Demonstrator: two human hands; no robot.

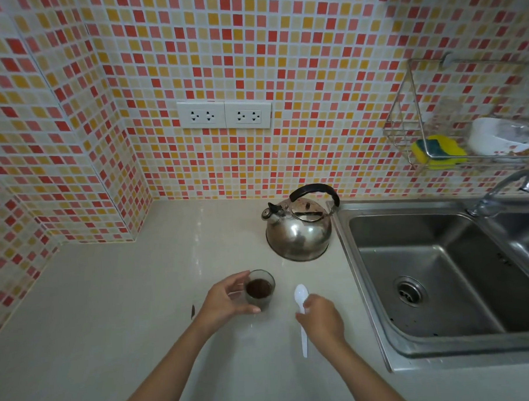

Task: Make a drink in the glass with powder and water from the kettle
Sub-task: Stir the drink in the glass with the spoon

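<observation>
Left hand [223,299] reaches in from 7 o'clock, forearm angled toward 1 o'clock, palm turned right. Its fingers [235,282] curl around the left side of the glass [260,289], thumb low at the base, so the hand cups and holds the glass.

The glass stands upright on the bench [110,313], near frame centre, with dark brown powder [259,288] on its bottom.

Right hand [321,317] enters from 5 o'clock, knuckles up, fingers closed on a white plastic spoon [301,308] about mid-handle. Spoon long axis runs 12 to 6 o'clock: bowl at 12, handle end at 6 (bowl lies just right of the glass, not touching it).

Steel kettle [299,229] sits at 1 o'clock from the glass, well apart, spout pointing to 9 o'clock, beside the sink [427,284].
</observation>
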